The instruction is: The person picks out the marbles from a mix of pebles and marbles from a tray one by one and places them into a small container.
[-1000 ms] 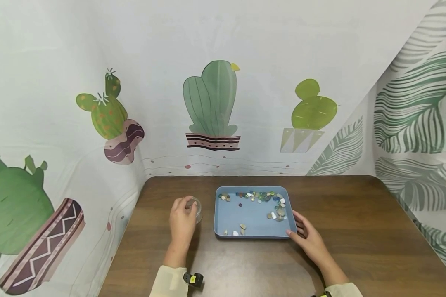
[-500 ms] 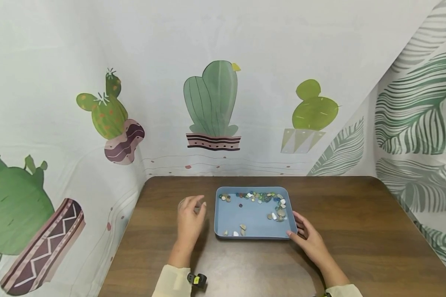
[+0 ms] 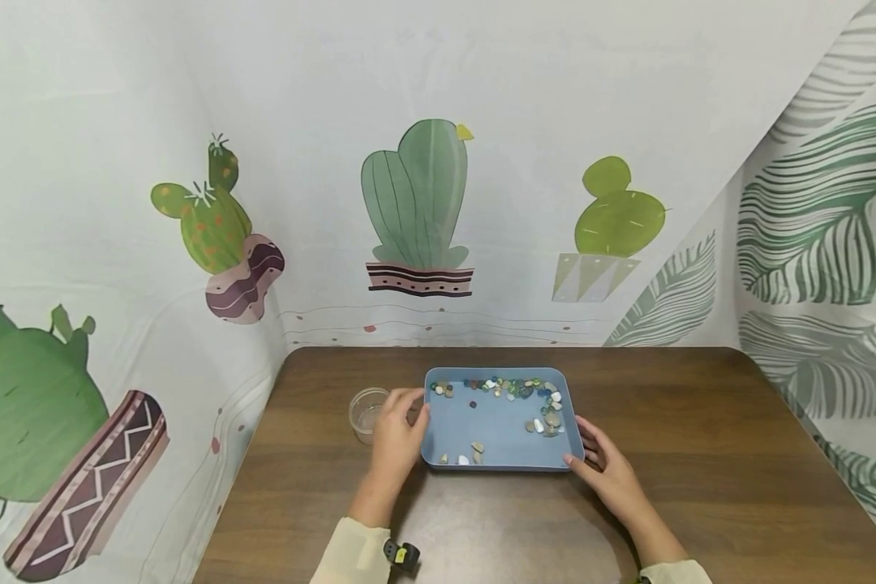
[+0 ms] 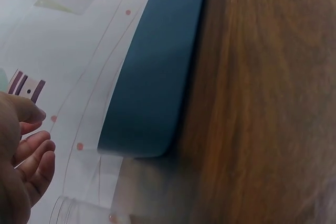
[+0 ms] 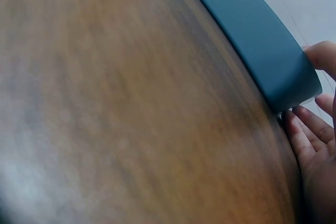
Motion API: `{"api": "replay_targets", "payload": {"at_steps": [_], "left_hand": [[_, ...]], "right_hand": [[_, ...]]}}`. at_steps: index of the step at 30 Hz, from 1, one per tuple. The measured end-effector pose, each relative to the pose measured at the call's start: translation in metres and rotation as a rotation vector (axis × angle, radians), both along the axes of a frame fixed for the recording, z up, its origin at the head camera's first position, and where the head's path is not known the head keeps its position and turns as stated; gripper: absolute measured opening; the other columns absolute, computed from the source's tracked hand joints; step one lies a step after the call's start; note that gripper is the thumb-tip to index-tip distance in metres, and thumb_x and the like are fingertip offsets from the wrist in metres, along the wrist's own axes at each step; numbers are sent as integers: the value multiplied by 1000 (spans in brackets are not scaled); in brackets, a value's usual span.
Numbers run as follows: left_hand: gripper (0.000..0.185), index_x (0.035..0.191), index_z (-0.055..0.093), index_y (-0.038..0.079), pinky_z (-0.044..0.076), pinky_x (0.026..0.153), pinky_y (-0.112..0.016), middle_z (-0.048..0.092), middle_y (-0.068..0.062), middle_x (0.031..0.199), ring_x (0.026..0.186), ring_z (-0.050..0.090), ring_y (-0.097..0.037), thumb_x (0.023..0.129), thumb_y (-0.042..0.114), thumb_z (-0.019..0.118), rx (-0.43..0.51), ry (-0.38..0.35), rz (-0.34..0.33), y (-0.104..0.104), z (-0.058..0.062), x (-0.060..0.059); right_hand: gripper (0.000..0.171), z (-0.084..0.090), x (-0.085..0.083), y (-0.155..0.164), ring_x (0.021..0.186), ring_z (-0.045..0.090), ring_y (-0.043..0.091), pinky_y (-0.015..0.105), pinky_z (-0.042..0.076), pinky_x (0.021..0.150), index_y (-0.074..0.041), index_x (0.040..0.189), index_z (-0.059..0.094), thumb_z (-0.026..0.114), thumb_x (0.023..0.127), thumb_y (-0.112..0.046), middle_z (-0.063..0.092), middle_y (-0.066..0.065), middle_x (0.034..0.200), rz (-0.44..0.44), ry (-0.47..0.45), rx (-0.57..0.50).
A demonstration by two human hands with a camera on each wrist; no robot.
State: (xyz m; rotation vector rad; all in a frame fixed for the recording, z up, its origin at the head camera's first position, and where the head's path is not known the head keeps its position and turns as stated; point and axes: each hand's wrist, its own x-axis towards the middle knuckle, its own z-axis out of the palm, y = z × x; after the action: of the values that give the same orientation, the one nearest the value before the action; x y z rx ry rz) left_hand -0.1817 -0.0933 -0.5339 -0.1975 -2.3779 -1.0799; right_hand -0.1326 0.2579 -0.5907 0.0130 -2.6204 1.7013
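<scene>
While no writing shows, both hands flank the blue tray.

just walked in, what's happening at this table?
A person sits at a brown wooden table with a blue tray in front of them. Small coloured pebbles lie mostly along the tray's far edge, a few near the front. The right hand rests against the tray's near right corner. The left hand is at the tray's left edge, fingers loosely open, holding nothing. A small clear cup stands on the table just left of that hand.
</scene>
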Motion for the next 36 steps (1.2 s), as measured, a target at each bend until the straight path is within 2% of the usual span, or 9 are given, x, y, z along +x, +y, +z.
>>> {"api": "replay_targets", "payload": {"at_steps": [7,12,18,23,28,32,36], "left_hand": [[26,112,75,8,55,66,-24,71,-7,105,82,68,-19,86,8,75,6,-15,-61,12,-4,-3],[28,115,75,11,55,68,-26,71,-5,106,84,69,-19,87,11,76,-42,-12,-68,18,-5,-7],[28,116,75,9,56,68,-24,71,-5,107,85,69,-15,88,9,74,-40,-36,-103,23,-7,-11],[30,119,74,9,58,70,-24,71,-6,112,86,71,-14,90,10,73,-55,-73,-130,27,-10,-17],[30,121,72,5,58,71,-23,70,-7,116,87,70,-15,91,10,70,-59,-79,-158,33,-15,-23],[30,121,72,6,58,75,-28,71,-7,116,89,70,-16,91,10,69,-107,-71,-149,37,-19,-27],[28,119,73,5,59,84,-34,71,-8,114,95,70,-20,92,9,69,-179,-63,-129,42,-22,-32]], "right_hand": [[74,1,0,0,131,50,21,2,40,94,-16,155,38,75,92,-28,46,17,155,0,1,1],[74,0,0,0,131,51,22,3,41,94,-16,155,38,75,92,-27,46,17,154,0,3,1],[75,0,-1,0,134,49,30,3,41,94,-17,155,37,75,92,-29,46,16,155,-5,-10,14],[75,0,-1,0,134,49,29,3,41,94,-17,156,37,75,92,-30,45,16,156,-6,-9,16],[74,-1,-1,0,133,50,28,3,41,94,-16,155,38,75,92,-30,46,16,155,-11,-4,26],[74,-3,-2,1,133,50,28,2,40,94,-15,155,38,74,93,-31,46,17,155,-12,-3,34],[74,-4,-2,1,133,50,30,2,40,94,-14,155,37,74,93,-31,45,18,154,-12,-2,39]]}}
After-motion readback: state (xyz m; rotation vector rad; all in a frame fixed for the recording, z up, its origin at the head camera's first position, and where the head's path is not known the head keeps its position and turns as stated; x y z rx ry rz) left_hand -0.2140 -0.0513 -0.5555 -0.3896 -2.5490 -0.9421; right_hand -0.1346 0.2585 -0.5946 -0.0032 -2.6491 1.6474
